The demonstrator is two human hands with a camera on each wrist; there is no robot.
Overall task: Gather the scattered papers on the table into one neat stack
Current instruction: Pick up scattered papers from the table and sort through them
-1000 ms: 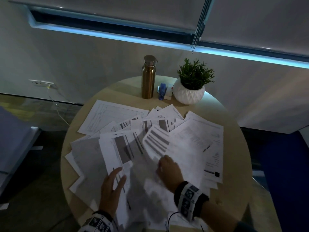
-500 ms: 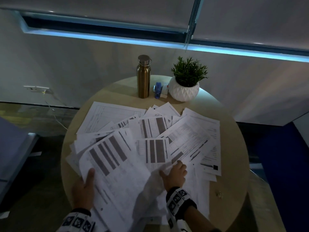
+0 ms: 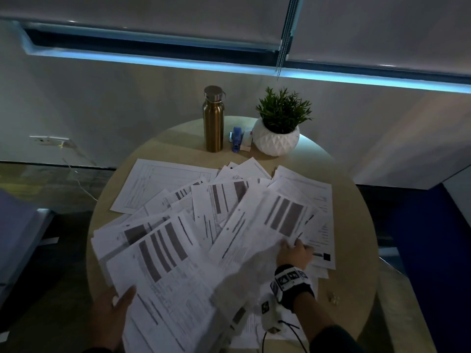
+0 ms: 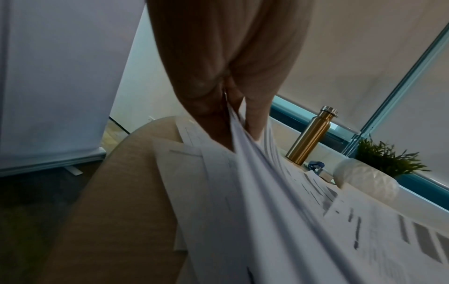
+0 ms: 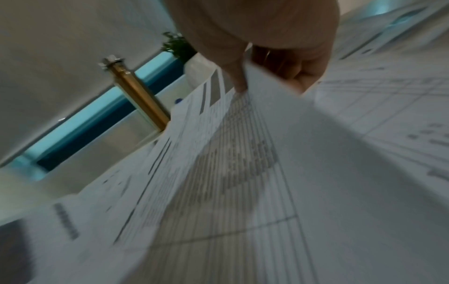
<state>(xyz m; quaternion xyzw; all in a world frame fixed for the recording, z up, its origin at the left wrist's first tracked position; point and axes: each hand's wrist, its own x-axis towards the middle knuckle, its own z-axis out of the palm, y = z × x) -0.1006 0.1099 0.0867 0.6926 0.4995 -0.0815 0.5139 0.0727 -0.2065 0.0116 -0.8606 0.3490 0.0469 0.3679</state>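
Note:
Many printed white papers (image 3: 204,207) lie fanned and overlapping across the round wooden table (image 3: 356,225). At the near left, my left hand (image 3: 114,312) pinches the edge of a thick bundle of sheets (image 3: 165,289); the left wrist view shows its thumb and fingers (image 4: 255,119) clamped on that bundle (image 4: 267,192). My right hand (image 3: 295,253) at the near right grips the lower corner of a sheet with grey bars (image 3: 267,225), lifted off the pile. In the right wrist view, fingers (image 5: 239,76) pinch that sheet (image 5: 243,153).
At the table's far edge stand a gold metal bottle (image 3: 213,118), a small blue object (image 3: 236,138) and a potted green plant in a white pot (image 3: 276,133). Bare wood shows along the right rim. A grey panel (image 3: 15,238) stands left of the table.
My right hand moved right and took hold of a grey-barred sheet, lifting it. My left hand went from lying flat on the papers to pinching a bundle at the near left.

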